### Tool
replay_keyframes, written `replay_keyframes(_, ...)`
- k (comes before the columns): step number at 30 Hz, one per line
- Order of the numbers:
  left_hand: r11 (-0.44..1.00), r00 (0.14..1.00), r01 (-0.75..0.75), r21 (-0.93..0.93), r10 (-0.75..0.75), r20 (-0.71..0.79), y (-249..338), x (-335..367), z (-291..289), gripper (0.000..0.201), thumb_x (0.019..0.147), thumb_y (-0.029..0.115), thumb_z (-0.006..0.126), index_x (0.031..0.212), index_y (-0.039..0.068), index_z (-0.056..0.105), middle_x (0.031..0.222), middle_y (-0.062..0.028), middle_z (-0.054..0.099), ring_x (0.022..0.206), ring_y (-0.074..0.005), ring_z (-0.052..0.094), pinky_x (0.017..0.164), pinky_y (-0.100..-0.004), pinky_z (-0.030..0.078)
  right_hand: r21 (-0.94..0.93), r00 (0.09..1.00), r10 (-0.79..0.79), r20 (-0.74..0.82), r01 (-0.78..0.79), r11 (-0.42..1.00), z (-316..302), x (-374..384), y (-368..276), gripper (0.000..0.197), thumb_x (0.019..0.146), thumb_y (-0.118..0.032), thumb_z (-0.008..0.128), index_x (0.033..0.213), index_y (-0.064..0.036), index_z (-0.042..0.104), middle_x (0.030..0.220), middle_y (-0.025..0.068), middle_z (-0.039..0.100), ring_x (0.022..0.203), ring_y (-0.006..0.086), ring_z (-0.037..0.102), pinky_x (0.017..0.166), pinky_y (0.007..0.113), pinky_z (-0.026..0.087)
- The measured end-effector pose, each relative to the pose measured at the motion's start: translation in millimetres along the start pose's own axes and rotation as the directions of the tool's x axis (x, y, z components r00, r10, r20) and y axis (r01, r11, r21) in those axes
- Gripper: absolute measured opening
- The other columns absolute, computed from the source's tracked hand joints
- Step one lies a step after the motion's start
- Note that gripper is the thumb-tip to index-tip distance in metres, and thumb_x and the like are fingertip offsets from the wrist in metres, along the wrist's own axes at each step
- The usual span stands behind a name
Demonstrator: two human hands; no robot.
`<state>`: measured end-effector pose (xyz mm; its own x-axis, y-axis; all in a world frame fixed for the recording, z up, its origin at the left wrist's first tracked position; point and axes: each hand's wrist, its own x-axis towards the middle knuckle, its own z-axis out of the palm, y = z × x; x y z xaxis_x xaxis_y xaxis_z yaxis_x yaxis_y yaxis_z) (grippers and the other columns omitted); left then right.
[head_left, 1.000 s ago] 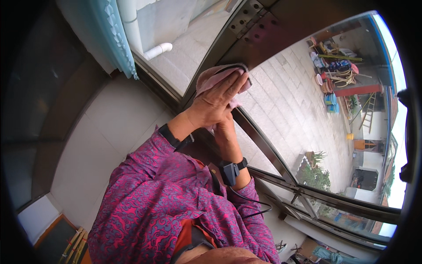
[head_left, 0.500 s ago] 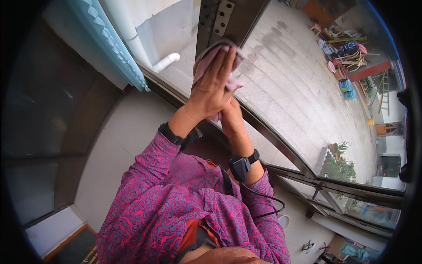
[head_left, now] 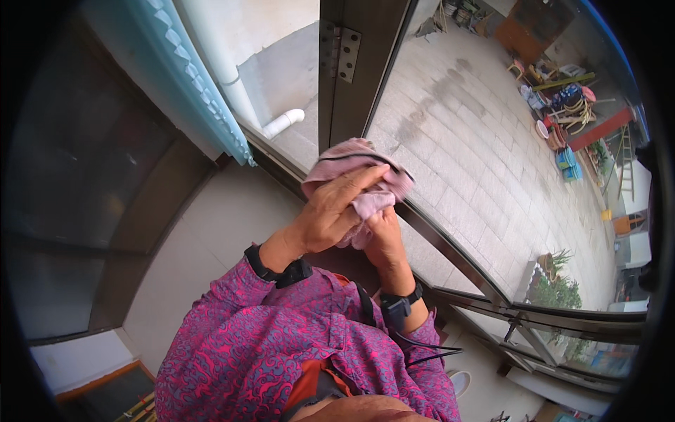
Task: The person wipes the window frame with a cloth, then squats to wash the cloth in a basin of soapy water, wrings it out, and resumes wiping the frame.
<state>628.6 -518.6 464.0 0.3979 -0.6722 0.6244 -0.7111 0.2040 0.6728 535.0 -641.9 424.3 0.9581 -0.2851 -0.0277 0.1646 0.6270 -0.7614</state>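
At mid-frame, your left hand [head_left: 322, 219] and right hand [head_left: 385, 243] have fingers gripping the pink cloth [head_left: 344, 163]; tuck its loose flap [head_left: 373, 203] in so it presses flat.

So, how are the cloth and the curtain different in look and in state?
The cloth is pink with a dark stripe; the curtain is light blue with a wavy pale edge.
The cloth is bunched in the left hand and right hand; the curtain hangs apart, touched by neither.
The cloth is small; the curtain is long.
Both look like soft fabric.
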Motion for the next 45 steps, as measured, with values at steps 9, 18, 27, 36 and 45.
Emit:
replay_keyframes(9,0.996,0.941,-0.036,0.081,0.061,-0.333,31,-29,-9,0.047,0.085,-0.007,0.061,0.131,-0.004,0.056,0.120,-0.0181,0.069,0.107,-0.0317,0.069,0.089,-0.0373,0.057,-0.586,0.597,-0.756,0.270,0.725,0.363,53,38,-133,0.039,0.091,-0.019,0.068,0.124,0.0011,0.062,0.120,0.0119,0.066,0.100,0.0186,0.063,0.088,0.034,0.052)
replay_keyframes(18,0.904,0.902,0.380,0.196,-0.315,-0.295,-7,-131,-38,0.028,0.093,-0.006,0.055,0.118,0.000,0.067,0.104,-0.0134,0.074,0.089,-0.0224,0.073,0.079,-0.0327,0.057,-0.537,-0.099,-0.557,0.825,0.174,-0.826,101,108,-174,0.052,0.085,-0.017,0.077,0.134,-0.0059,0.061,0.110,0.0078,0.065,0.101,0.0218,0.064,0.082,0.034,0.057)
replay_keyframes(27,0.655,0.689,0.718,0.235,-0.623,-0.371,-31,-253,-77,0.026,0.096,-0.001,0.052,0.118,0.002,0.067,0.105,-0.0127,0.073,0.086,-0.0209,0.072,0.077,-0.0324,0.056,-0.810,0.528,-0.645,0.553,0.161,-0.564,-29,69,24,0.047,0.079,-0.020,0.072,0.125,-0.0276,0.068,0.119,0.0065,0.060,0.079,0.0262,0.059,0.062,0.037,0.053)
replay_keyframes(36,0.675,0.695,0.718,0.169,-0.687,-0.212,-52,-243,-63,0.023,0.097,0.000,0.053,0.115,0.002,0.068,0.103,-0.0118,0.073,0.085,-0.0196,0.072,0.076,-0.0309,0.055,-0.751,0.838,-0.325,0.437,0.142,-0.644,-85,31,16,0.060,0.073,-0.009,0.068,0.131,-0.0261,0.062,0.118,0.0010,0.059,0.084,0.0235,0.059,0.067,0.037,0.052)
replay_keyframes(45,0.500,0.513,0.856,0.133,-0.788,-0.341,-51,-321,-75,0.023,0.098,0.002,0.053,0.115,0.002,0.068,0.102,-0.0112,0.073,0.084,-0.0176,0.072,0.073,-0.0302,0.056,-0.751,0.711,-0.703,0.018,-0.454,-0.479,-183,-170,-70,0.062,0.070,-0.009,0.078,0.130,-0.0161,0.065,0.129,0.0130,0.059,0.113,0.0364,0.061,0.091,0.042,0.054)
